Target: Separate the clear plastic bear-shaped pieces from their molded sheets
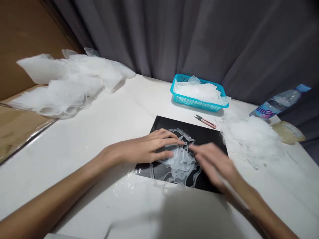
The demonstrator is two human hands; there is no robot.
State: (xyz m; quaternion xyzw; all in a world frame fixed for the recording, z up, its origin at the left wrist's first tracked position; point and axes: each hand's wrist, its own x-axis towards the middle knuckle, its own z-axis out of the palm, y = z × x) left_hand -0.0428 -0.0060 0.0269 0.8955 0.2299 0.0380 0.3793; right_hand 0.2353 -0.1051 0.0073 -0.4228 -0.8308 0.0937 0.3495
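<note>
My left hand (159,146) lies palm down with fingers stretched out, pressing on a translucent white plastic piece (180,162) with wavy cut edges. That piece and its loose, curling strips rest on a black board (209,136). My right hand (214,162) is blurred by motion at the right side of the piece. Its fingertips are drawn together near a thin edge strip close to my left fingertips; what they hold, if anything, is too smeared to make out. Pink-handled thread snips (206,121) lie just beyond the board's far edge.
A blue basket (199,103) of white translucent pieces stands at the back. Tall stacks of similar sheets (74,76) sit at the left. To the right are a heap of translucent scraps (251,139), a water bottle (279,103) and a yellowish tape roll (287,131).
</note>
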